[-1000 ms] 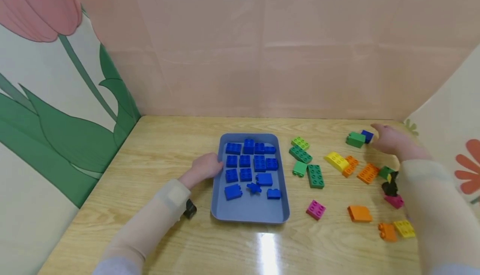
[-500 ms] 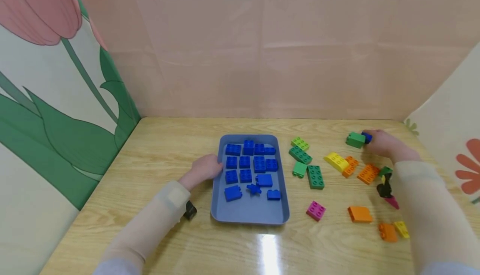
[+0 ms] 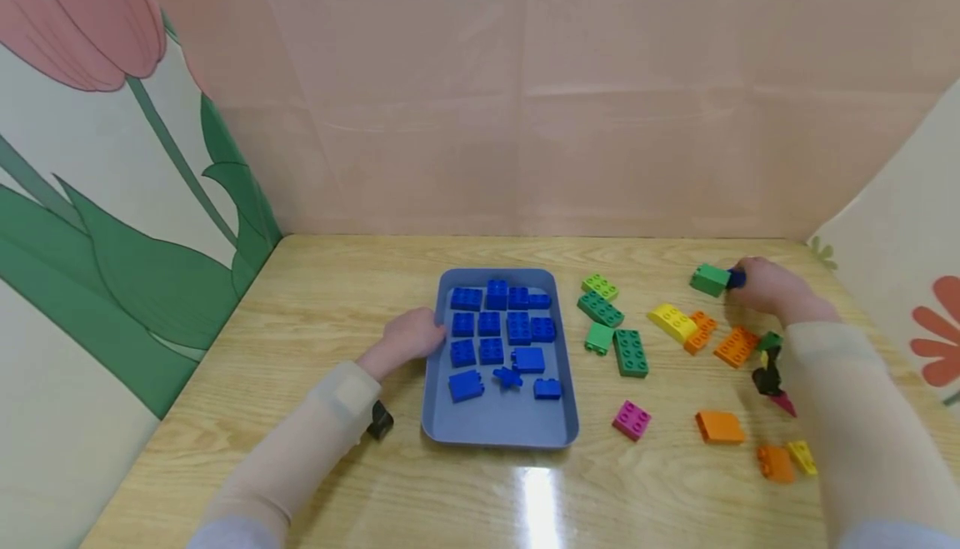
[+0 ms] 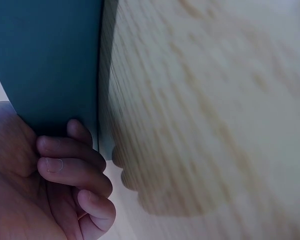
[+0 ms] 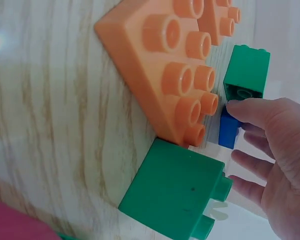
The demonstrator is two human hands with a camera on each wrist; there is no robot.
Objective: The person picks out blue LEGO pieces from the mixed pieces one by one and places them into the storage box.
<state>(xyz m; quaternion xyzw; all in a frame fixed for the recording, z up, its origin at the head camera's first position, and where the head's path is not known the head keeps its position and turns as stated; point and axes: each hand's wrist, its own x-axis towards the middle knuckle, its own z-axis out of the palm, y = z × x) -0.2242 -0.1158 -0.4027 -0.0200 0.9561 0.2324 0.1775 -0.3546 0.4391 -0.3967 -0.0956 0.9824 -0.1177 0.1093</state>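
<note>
In the head view, my left hand (image 3: 408,336) grips the left wall of a blue-grey tray (image 3: 498,436). The left wrist view shows its fingers curled against the tray's outer side. Inside lie several blue bricks (image 3: 519,326) and a blue star-shaped piece (image 3: 507,376). At the far right, my right hand (image 3: 768,289) pinches a small blue brick (image 5: 228,131) between thumb and fingers; the head view shows only part of that brick. A green brick (image 3: 709,280) touches or nearly touches it on the left. Nearer the right wrist camera are an orange brick (image 5: 135,60) and another green brick (image 5: 172,187).
Right of the tray lie several green bricks (image 3: 631,353), a yellow curved brick (image 3: 672,322), orange bricks (image 3: 720,427) and a magenta brick (image 3: 632,421). A dark figure-like piece (image 3: 767,372) sits beside the right sleeve. A black object (image 3: 381,421) shows by the left sleeve.
My right hand has come left and down onto the blue brick and taken hold of it. The left hand and tray have stayed in place.
</note>
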